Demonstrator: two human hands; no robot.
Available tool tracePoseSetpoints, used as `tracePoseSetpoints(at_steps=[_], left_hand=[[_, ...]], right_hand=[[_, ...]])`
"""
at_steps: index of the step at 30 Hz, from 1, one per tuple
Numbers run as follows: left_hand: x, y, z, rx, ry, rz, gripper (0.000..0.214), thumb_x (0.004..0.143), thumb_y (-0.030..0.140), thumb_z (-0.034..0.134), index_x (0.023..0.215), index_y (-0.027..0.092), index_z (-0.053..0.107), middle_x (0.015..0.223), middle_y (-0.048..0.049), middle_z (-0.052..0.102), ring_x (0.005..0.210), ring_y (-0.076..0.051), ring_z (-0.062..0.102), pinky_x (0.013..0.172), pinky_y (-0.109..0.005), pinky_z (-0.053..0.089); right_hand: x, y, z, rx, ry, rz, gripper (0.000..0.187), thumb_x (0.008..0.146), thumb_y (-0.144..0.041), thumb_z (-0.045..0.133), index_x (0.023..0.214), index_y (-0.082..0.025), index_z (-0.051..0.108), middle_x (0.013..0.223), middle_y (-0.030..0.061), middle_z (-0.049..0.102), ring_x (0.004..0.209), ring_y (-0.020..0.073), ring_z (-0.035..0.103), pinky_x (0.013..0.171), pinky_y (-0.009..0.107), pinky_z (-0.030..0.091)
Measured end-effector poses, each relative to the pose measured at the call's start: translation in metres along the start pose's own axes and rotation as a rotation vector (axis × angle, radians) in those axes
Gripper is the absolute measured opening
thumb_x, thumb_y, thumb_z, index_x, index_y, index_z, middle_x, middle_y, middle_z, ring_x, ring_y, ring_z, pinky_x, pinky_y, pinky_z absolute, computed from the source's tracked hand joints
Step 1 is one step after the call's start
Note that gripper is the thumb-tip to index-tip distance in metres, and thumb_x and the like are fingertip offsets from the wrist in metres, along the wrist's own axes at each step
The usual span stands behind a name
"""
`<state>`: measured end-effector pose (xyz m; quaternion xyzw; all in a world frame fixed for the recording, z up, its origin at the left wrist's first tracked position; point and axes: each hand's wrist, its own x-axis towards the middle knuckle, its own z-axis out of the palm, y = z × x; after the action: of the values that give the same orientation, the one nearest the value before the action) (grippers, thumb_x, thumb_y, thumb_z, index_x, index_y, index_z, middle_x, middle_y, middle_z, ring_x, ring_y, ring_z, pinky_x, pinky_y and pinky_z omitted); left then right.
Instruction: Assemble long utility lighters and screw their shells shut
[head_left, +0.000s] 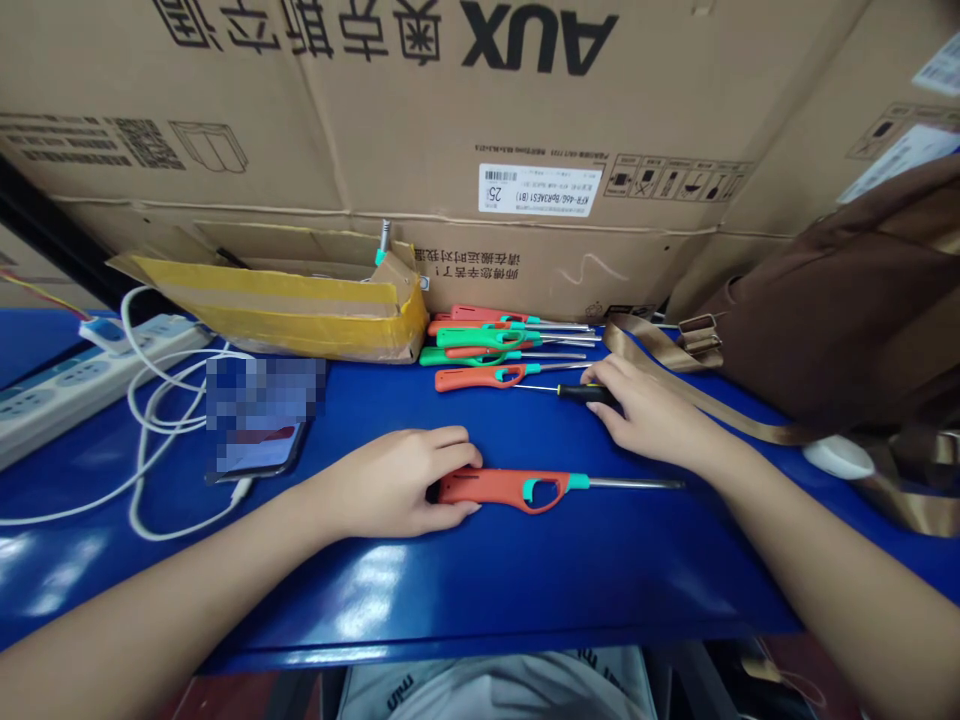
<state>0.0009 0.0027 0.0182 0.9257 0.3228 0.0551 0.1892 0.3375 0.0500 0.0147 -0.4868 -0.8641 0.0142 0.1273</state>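
Observation:
My left hand (409,482) is closed round the rear end of an orange gas lighter (499,487) with a teal trigger and a long metal tube pointing right. The lighter lies low over the blue table. Farther back, my right hand (645,410) has its fingers on the black handle of a screwdriver (581,392), whose thin shaft points left. Just behind the screwdriver lies another orange lighter (472,378). Beyond it, several green and orange lighters (480,338) are piled against the cardboard.
A cardboard box with yellow tape (300,318) stands at the back left. Before it lie a phone (262,425), a white cable (142,455) and a power strip (67,390). A brown bag (832,290) with a tan strap (735,415) and a white mouse (838,457) are on the right.

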Motion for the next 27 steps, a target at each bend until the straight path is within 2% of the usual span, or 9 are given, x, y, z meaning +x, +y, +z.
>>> tracePoseSetpoints(at_steps=[10,17,22,27], left_hand=[[0.000,0.000,0.001,-0.055,0.011,-0.042,0.027,0.094,0.035,0.064,0.115,0.020,0.066,0.106,-0.0043,0.063,0.078,-0.016,0.063,0.071,-0.028,0.050],[0.000,0.006,0.002,-0.106,0.049,-0.044,0.027,0.090,0.027,0.063,0.116,0.020,0.067,0.106,-0.0047,0.062,0.078,-0.016,0.064,0.073,-0.027,0.052],[-0.001,0.007,0.002,-0.099,0.023,-0.017,0.031,0.089,0.023,0.061,0.120,0.020,0.066,0.111,-0.0062,0.063,0.088,-0.019,0.067,0.081,-0.030,0.054],[0.000,0.008,0.003,-0.112,0.014,-0.008,0.033,0.090,0.023,0.060,0.122,0.019,0.065,0.113,-0.0072,0.064,0.092,-0.020,0.068,0.083,-0.030,0.054]], right_hand=[[0.001,-0.005,-0.004,0.024,0.005,0.051,0.014,0.088,-0.023,0.056,0.102,-0.022,0.055,0.109,0.0096,0.062,0.093,0.0287,0.063,0.082,0.043,0.050],[0.003,-0.008,-0.010,0.220,0.162,0.030,0.008,0.085,-0.029,0.063,0.089,-0.022,0.061,0.086,0.0037,0.063,0.078,0.0221,0.060,0.071,0.035,0.047],[0.002,-0.010,-0.018,0.378,0.358,0.091,0.020,0.088,-0.040,0.067,0.080,-0.022,0.066,0.077,0.0017,0.065,0.073,0.0199,0.058,0.070,0.034,0.045],[0.003,-0.014,-0.020,0.450,0.426,0.118,0.024,0.087,-0.044,0.068,0.074,-0.023,0.065,0.070,-0.0001,0.061,0.065,0.0176,0.054,0.062,0.031,0.043]])
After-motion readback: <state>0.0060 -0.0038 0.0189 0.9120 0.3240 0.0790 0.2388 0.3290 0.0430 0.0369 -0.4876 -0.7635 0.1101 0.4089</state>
